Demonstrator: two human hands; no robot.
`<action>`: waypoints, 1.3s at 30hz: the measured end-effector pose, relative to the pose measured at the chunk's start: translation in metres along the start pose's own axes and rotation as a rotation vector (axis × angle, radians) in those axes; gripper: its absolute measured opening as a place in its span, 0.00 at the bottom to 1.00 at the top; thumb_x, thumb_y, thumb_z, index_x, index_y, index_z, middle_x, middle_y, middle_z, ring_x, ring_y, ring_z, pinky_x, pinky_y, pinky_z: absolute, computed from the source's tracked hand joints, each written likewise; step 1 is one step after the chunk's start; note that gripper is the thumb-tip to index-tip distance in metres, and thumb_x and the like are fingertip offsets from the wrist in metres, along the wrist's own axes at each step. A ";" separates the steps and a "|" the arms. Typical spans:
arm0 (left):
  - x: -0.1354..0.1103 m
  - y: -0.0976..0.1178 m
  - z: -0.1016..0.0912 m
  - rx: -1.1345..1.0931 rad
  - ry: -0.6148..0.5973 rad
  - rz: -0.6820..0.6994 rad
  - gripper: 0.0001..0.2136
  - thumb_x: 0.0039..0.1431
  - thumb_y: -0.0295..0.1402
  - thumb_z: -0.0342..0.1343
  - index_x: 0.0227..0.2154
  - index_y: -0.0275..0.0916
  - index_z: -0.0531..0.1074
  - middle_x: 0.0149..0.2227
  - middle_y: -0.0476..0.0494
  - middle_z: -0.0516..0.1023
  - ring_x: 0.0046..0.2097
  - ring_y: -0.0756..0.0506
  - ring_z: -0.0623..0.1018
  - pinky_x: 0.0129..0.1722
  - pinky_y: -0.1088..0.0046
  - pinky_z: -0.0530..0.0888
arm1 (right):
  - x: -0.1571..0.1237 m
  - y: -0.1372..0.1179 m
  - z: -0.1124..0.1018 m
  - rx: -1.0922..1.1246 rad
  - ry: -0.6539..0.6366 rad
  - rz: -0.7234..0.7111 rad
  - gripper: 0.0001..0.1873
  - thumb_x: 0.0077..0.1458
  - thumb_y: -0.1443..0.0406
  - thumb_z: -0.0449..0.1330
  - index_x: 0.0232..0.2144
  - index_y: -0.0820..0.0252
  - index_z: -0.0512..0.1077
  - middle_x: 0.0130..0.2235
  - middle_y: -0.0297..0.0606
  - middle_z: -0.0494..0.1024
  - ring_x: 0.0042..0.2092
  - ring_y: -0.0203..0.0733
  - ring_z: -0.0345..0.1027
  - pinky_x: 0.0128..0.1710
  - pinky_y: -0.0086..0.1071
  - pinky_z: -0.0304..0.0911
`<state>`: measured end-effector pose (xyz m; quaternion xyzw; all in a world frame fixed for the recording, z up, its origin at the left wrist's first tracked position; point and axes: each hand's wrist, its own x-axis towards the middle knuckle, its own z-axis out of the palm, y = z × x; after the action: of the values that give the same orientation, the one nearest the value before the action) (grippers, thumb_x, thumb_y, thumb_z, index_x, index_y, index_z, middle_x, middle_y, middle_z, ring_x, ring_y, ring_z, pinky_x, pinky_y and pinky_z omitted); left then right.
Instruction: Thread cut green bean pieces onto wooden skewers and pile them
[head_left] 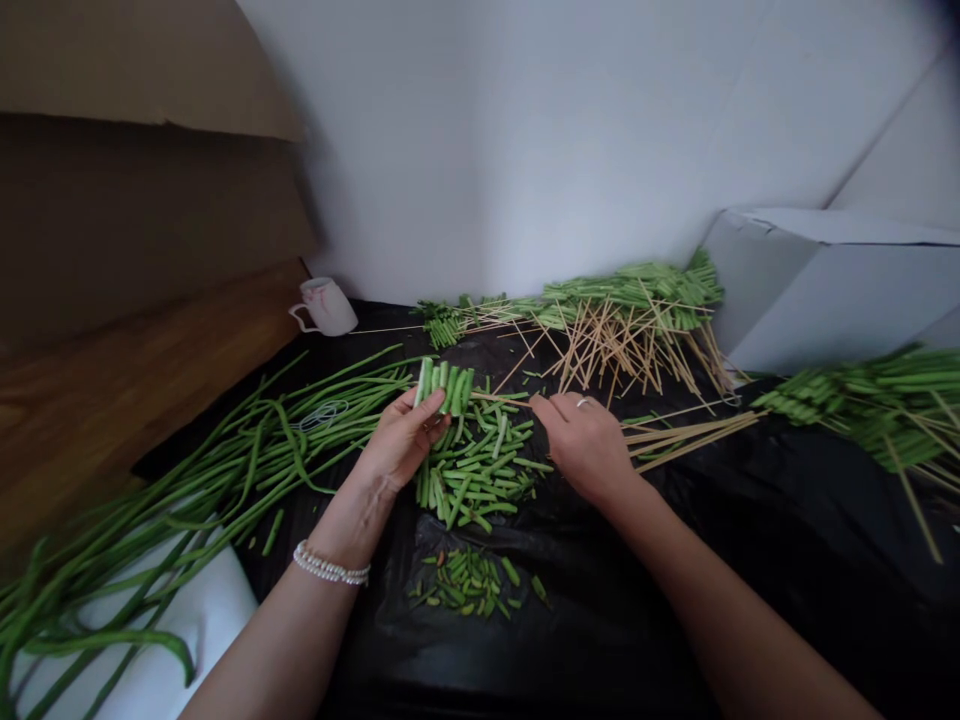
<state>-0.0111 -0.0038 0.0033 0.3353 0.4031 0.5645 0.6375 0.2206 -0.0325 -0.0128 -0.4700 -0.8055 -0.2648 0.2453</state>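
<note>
My left hand [401, 440] is closed round a row of short cut green bean pieces [446, 385], held upright side by side. A thin bamboo skewer [499, 398] runs from that row to my right hand [585, 440], whose fingers pinch its end. Under and between both hands lies a pile of cut bean pieces [476, 470] on black plastic sheeting [600, 600]. A pearl bracelet [330, 567] circles my left wrist, and a ring shows on my right hand.
Long uncut green beans [225, 480] spread across the left. Finished bean skewers [622, 310] pile at the back and the far right [877, 400]. Loose skewers [690, 432] lie by my right hand. Trimmed ends [469, 583] sit nearer me. A white mug [326, 305] stands back left.
</note>
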 end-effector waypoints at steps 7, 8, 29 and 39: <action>0.010 0.007 -0.009 -0.247 0.146 0.032 0.07 0.48 0.30 0.67 0.22 0.42 0.73 0.20 0.55 0.73 0.26 0.54 0.73 0.35 0.77 0.75 | 0.001 0.025 -0.001 -0.109 -0.079 0.142 0.10 0.57 0.72 0.52 0.37 0.62 0.72 0.32 0.40 0.74 0.38 0.45 0.61 0.38 0.38 0.48; 0.010 0.008 -0.009 -0.267 0.146 0.024 0.08 0.49 0.31 0.66 0.21 0.42 0.72 0.19 0.55 0.72 0.26 0.53 0.73 0.35 0.76 0.75 | 0.001 0.026 0.000 -0.113 -0.095 0.160 0.10 0.56 0.72 0.52 0.37 0.62 0.72 0.32 0.40 0.73 0.37 0.44 0.61 0.38 0.37 0.48; -0.001 0.009 0.001 -0.370 -0.053 -0.149 0.12 0.61 0.26 0.53 0.46 0.36 0.74 0.34 0.47 0.81 0.35 0.52 0.80 0.33 0.79 0.75 | 0.002 0.063 0.016 1.410 0.106 1.159 0.19 0.43 0.53 0.64 0.32 0.62 0.70 0.18 0.28 0.70 0.14 0.25 0.48 0.12 0.23 0.38; 0.000 0.006 0.001 -0.365 -0.058 -0.171 0.11 0.61 0.25 0.52 0.45 0.35 0.74 0.34 0.47 0.81 0.35 0.51 0.80 0.32 0.78 0.75 | 0.008 0.050 0.004 1.823 -0.100 1.155 0.14 0.41 0.60 0.67 0.30 0.61 0.72 0.20 0.27 0.70 0.15 0.21 0.44 0.13 0.22 0.34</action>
<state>-0.0130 -0.0033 0.0089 0.1949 0.3029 0.5620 0.7446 0.2609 -0.0042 -0.0010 -0.4295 -0.3649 0.6097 0.5573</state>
